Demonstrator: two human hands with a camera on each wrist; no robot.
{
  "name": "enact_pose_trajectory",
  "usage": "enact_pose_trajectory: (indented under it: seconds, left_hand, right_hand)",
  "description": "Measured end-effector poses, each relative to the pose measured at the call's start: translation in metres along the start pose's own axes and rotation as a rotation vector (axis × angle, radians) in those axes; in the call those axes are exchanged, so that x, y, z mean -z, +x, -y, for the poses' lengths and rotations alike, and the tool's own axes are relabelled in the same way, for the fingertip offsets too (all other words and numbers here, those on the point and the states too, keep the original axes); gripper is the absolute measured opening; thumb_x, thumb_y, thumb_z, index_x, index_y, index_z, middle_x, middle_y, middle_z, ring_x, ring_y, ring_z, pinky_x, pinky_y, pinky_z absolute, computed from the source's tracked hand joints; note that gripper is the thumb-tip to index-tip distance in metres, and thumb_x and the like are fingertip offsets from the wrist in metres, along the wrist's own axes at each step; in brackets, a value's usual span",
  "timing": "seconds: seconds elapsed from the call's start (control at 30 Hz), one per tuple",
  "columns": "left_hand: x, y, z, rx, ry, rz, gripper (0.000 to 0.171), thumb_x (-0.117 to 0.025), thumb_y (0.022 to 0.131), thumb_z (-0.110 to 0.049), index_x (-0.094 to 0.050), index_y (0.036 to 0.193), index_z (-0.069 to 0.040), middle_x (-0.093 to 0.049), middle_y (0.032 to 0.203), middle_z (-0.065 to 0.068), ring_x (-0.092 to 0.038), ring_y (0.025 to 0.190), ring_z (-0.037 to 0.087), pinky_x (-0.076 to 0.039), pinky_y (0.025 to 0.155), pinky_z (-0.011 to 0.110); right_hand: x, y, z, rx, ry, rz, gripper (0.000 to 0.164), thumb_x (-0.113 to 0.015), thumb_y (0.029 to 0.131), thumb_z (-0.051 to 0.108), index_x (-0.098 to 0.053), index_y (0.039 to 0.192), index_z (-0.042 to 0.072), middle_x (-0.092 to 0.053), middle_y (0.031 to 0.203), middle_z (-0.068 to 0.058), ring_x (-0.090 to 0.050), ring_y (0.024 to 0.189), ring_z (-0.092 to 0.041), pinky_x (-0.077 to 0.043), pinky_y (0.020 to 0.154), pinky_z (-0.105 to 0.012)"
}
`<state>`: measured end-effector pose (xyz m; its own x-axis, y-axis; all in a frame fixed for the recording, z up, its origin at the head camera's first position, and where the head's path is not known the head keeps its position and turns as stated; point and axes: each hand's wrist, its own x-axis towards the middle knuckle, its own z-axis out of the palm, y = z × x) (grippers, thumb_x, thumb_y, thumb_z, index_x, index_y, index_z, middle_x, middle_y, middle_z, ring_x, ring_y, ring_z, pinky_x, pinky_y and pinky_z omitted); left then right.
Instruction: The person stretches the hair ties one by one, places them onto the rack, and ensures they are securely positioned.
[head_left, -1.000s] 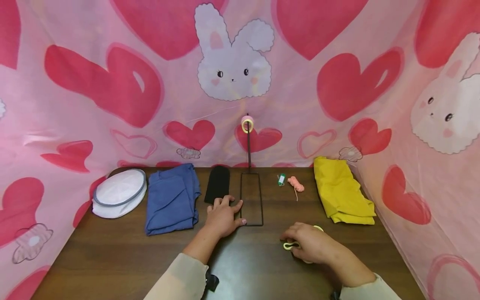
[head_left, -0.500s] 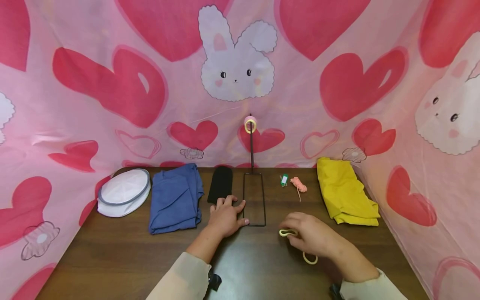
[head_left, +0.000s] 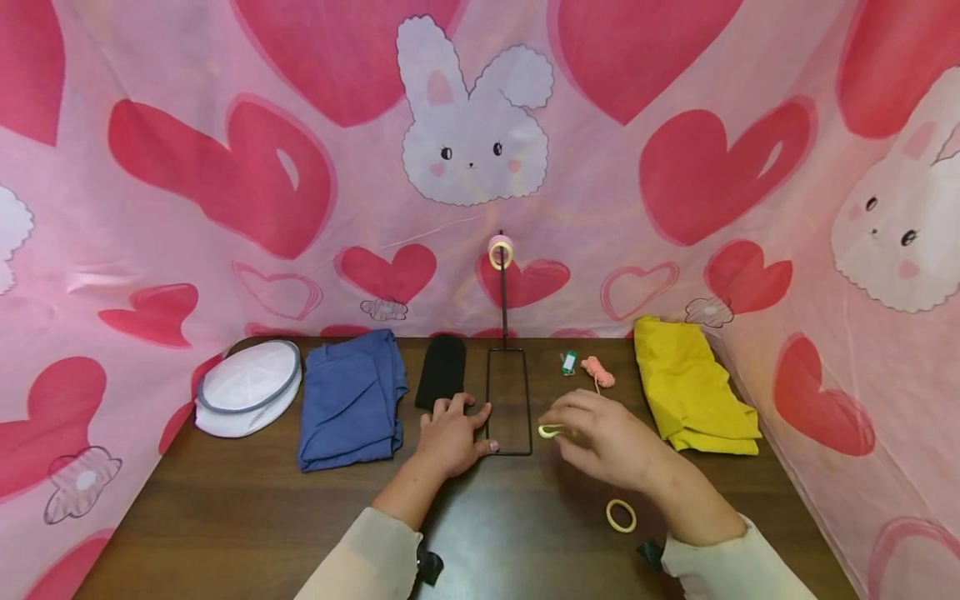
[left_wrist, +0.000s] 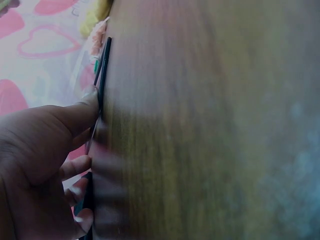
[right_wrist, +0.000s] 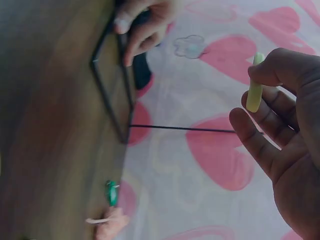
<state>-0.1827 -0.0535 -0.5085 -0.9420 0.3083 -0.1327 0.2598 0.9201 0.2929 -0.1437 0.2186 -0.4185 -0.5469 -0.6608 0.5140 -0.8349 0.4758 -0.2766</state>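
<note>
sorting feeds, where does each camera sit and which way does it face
Head: on the head, facing forward and down at the table; left hand and right hand show.
Left wrist: on that wrist, looking along the table past the left hand.
Right wrist: on that wrist, facing the backdrop past fingers pinching a yellow ring.
Wrist views share the black stand.

Brown wood-grain table (head_left: 517,533) in my head feed
Left to right, I see a rimmed white disc (head_left: 247,379), blue cloth (head_left: 351,400), black pad (head_left: 441,371), wire stand (head_left: 528,402), green tag (head_left: 568,362), coral yarn (head_left: 597,372), yellow cloth (head_left: 693,387); nearer lies a pale-yellow ring (head_left: 609,515).
</note>
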Motion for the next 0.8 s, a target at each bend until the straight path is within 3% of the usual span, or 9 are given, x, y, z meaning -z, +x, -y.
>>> enact_pose_trajectory:
  seconds: [0.2,0.57,0.8]
  left_hand:
    - [-0.001,-0.001,-0.001,0.004,-0.002,0.003,0.070,-0.066,0.093,-0.063,-0.050,0.155,-0.035,-0.039,0.155,0.004,-0.036,0.135,0.038,-0.036,0.094,0.056]
    - [0.001,0.000,0.000,0.004,0.009,-0.006,0.070,-0.066,0.093,-0.064,-0.051,0.155,-0.035,-0.040,0.155,0.003,-0.037,0.134,0.037,-0.036,0.093,0.055]
    - [0.001,0.001,0.000,0.006,0.001,-0.005,0.069,-0.066,0.093,-0.063,-0.051,0.155,-0.035,-0.040,0.155,0.003,-0.037,0.134,0.037,-0.036,0.093,0.054]
  right_hand:
    - [0.007,0.019,0.009,0.001,0.026,-0.017,0.034,-0.080,0.083,0.006,-0.076,0.116,0.015,-0.067,0.114,0.005,-0.063,0.106,-0.011,-0.050,0.093,-0.022]
    - [0.021,0.054,0.020,0.060,0.014,-0.112,0.030,-0.079,0.085,0.007,-0.078,0.114,0.012,-0.069,0.112,0.001,-0.065,0.104,-0.016,-0.055,0.086,-0.029]
    - [0.032,0.070,0.025,0.126,0.001,-0.200,0.022,-0.068,0.098,0.022,-0.079,0.114,0.011,-0.070,0.110,-0.001,-0.066,0.101,-0.018,-0.055,0.086,-0.031]
